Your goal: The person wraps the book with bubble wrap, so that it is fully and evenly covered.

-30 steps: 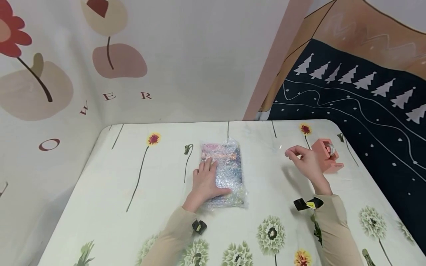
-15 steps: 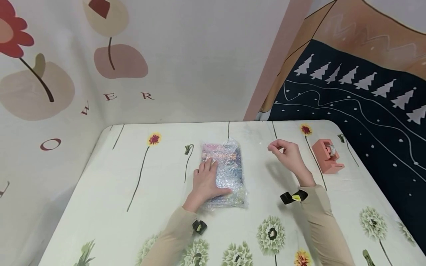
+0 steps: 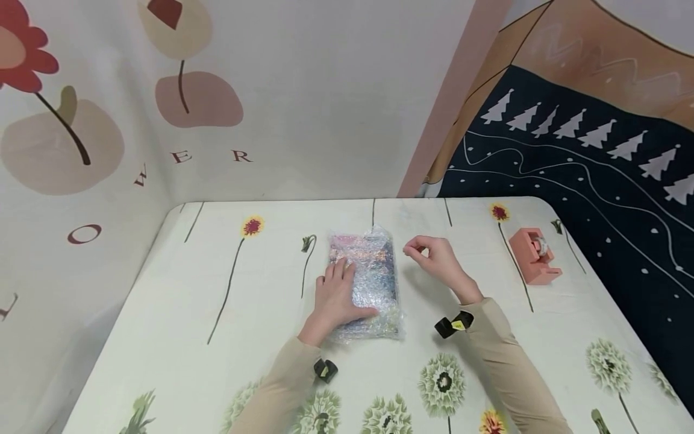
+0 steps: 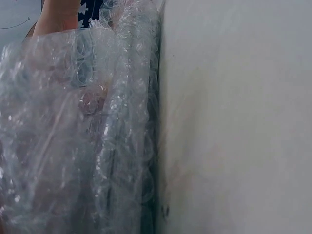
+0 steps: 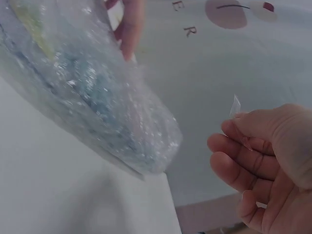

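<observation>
A flat, colourful item in bubble wrap [image 3: 374,283] lies mid-table in the head view, its printed side showing pink and blue through the plastic. My left hand [image 3: 335,296] rests on its left part with fingers and thumb spread. To the right of the package, my right hand [image 3: 438,258] hovers above the table. In the right wrist view, its thumb and forefinger pinch a short piece of clear tape [image 5: 235,106] that sticks up past the fingertips. The left wrist view is filled on its left side by the wrap's crinkled edge [image 4: 124,122].
A pink tape dispenser [image 3: 534,256] with a roll in it stands at the right of the table. The flower-printed tablecloth [image 3: 179,289] covers the tabletop. A white printed curtain [image 3: 325,108] hangs behind the far edge, and a dark tree-patterned cloth [image 3: 569,157] hangs at the right.
My right hand has moved left from beside the tape dispenser to near the package, carrying the piece of tape. The left hand has stayed on the package.
</observation>
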Demonstrator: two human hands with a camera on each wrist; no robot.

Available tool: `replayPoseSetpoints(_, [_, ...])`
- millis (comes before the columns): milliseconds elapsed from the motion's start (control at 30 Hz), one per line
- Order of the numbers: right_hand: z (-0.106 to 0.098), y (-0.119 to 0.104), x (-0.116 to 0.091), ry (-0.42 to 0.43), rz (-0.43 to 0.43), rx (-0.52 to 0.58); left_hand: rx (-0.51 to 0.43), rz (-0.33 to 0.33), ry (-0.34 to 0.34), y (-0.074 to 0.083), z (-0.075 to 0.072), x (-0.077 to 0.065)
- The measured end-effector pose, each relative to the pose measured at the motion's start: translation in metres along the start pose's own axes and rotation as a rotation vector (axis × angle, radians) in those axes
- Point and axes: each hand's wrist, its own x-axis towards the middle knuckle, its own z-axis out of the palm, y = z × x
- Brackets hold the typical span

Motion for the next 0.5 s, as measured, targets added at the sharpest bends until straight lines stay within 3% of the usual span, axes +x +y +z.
replayPoseSetpoints(267, [0.024,-0.007,0.004,-0.105,-0.076,0.01,0.019,0.006,0.012,0.0,0.001,-0.001])
replayPoseSetpoints(400, [0.035,-0.008,0.008,-0.15,-0.18,-0.034,0.024,0.01,0.017,0.0,0.001,-0.001])
replayPoseSetpoints(500, [0.043,-0.006,0.011,-0.156,-0.288,-0.126,0.023,0.008,0.015,0.001,0.0,-0.001])
